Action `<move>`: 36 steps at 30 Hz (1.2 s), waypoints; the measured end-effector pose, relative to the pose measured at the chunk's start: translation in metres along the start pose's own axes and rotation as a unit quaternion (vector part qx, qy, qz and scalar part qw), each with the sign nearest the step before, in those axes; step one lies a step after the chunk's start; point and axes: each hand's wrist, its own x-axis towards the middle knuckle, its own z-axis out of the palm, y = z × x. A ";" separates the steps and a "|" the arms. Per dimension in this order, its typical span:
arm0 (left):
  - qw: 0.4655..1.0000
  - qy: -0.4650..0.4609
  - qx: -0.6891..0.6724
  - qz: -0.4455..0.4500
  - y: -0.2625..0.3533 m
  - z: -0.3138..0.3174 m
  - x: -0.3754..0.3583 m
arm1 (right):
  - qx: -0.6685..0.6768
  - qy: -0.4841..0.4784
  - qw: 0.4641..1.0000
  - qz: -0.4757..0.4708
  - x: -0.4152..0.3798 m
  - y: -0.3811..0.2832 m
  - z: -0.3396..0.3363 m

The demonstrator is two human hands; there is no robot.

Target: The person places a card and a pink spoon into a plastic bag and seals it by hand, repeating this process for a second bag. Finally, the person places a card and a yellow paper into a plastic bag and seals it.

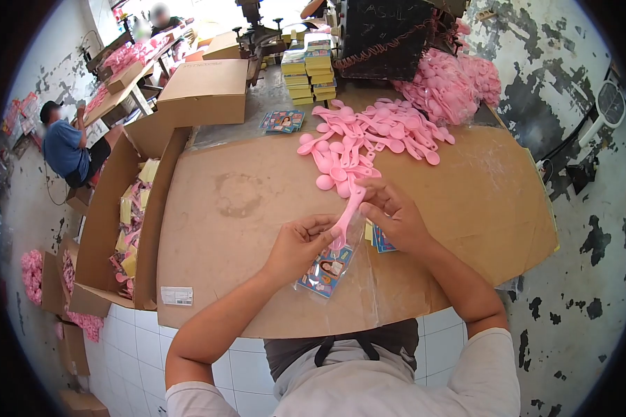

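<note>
A pink spoon (pixel 351 207) is held between my two hands above the cardboard-covered table. My left hand (pixel 302 243) pinches its lower end, at the opening of a clear bag with a blue printed card (pixel 323 272) inside. The fingers of my right hand (pixel 394 212) are closed at the spoon's upper end. Partly under my right hand lie more blue cards (pixel 382 240) with yellow edges. Just beyond the hands spreads a heap of pink spoons (pixel 348 149).
An open carton (pixel 160 201) of packed pieces stands left, with a closed box (pixel 202 87) behind it. Card stacks (pixel 307 69), a small card pile (pixel 283 121), a dark machine (pixel 379 38) and bagged pink spoons (pixel 448 80) are at the back. A person (pixel 69 149) sits far left.
</note>
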 end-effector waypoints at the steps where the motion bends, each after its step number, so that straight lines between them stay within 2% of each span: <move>1: 1.000 -0.014 -0.003 -0.005 0.000 0.000 0.000 | -0.021 -0.011 0.999 0.023 0.000 -0.007 -0.004; 2: 1.000 -0.028 -0.006 -0.010 0.000 0.001 0.000 | -0.042 -0.022 0.998 0.045 0.000 -0.012 -0.009; 5: 0.998 -0.050 -0.024 -0.027 0.002 0.004 -0.003 | -0.019 -0.074 0.995 -0.058 0.009 -0.018 -0.023; 7: 0.997 -0.051 -0.039 -0.042 0.004 0.005 -0.004 | -0.059 -0.135 0.987 -0.059 0.004 -0.015 -0.025; 9: 0.996 -0.044 -0.052 -0.062 0.005 0.003 -0.004 | -0.054 -0.155 0.986 -0.033 0.000 -0.015 -0.022; 11: 0.995 -0.057 -0.076 -0.042 0.010 0.001 -0.005 | -0.001 -0.136 0.991 0.019 0.000 -0.020 -0.015; 13: 0.993 -0.071 -0.087 -0.041 0.018 0.002 -0.008 | 0.099 -0.118 0.988 0.017 0.007 -0.027 -0.008; 15: 0.991 -0.084 -0.085 -0.054 0.025 0.005 -0.010 | 0.059 -0.127 0.990 -0.024 0.007 -0.032 -0.006; 17: 0.990 -0.109 -0.080 -0.043 0.019 0.005 -0.008 | -0.117 -0.162 0.974 -0.106 0.005 -0.037 -0.005; 21: 0.988 -0.138 -0.065 -0.014 0.021 -0.001 -0.010 | -0.177 -0.181 0.957 -0.141 0.007 -0.070 -0.003; 23: 0.993 -0.091 0.001 0.070 0.026 0.005 -0.014 | -0.200 -0.188 0.945 -0.178 0.008 -0.105 0.001; 24: 0.991 -0.068 0.032 0.110 0.027 0.009 -0.016 | -0.293 -0.172 0.911 -0.233 0.009 -0.122 0.004; 26: 0.964 -0.066 0.156 0.205 0.028 0.005 -0.016 | -0.468 -0.133 0.809 -0.331 0.013 -0.149 0.011; 27: 0.940 -0.063 0.218 0.253 0.031 0.004 -0.016 | -0.486 -0.119 0.804 -0.320 0.012 -0.149 0.011; 29: 0.928 -0.048 0.240 0.281 0.037 0.013 -0.022 | -0.521 -0.093 0.793 -0.300 0.013 -0.149 0.012; 32: 0.926 -0.037 0.245 0.284 0.039 0.017 -0.026 | -0.439 -0.076 0.859 -0.252 0.013 -0.133 0.012; 36: 0.945 -0.051 0.199 0.254 0.039 0.014 -0.027 | -0.417 -0.073 0.885 -0.196 0.009 -0.128 0.016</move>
